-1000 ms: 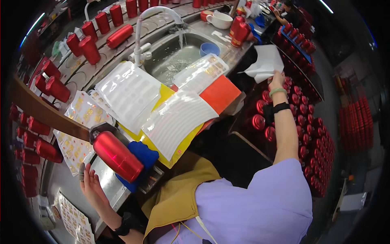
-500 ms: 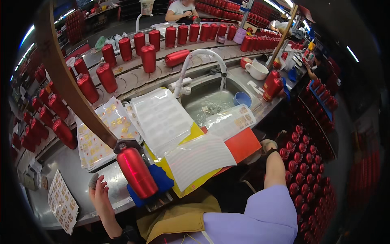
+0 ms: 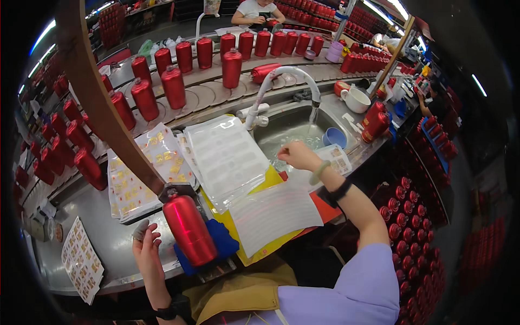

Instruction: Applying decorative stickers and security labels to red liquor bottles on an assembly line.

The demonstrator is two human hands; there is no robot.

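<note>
My left hand [image 3: 147,252] is open beside a shiny red bottle [image 3: 189,230], its fingers apart and a grey cover on one fingertip. The bottle lies tilted on a folded blue cloth [image 3: 227,238], its neck end at a dark holder [image 3: 176,190] by the wooden post. Over the near edge of the metal sink [image 3: 341,120], my right hand [image 3: 299,155] has its fingers curled together; whatever they hold, if anything, is hidden. Under that arm lies a clear sheet with small gold prints [image 3: 338,160]. A white striped sheet [image 3: 273,216] rests on a yellow folder [image 3: 254,257].
Water runs from a white faucet [image 3: 281,70] into the sink, where a blue bowl [image 3: 334,138] sits. Red bottles stand along a curved conveyor [image 3: 203,97]. Decal sheets [image 3: 146,170] lie left of centre. A white mug [image 3: 356,100] stands right of the sink. Bottles crowd the lower right.
My right hand has moved from beside the red folder up and left to the sink. My left hand stays by the bottle. The whole view has shifted slightly.
</note>
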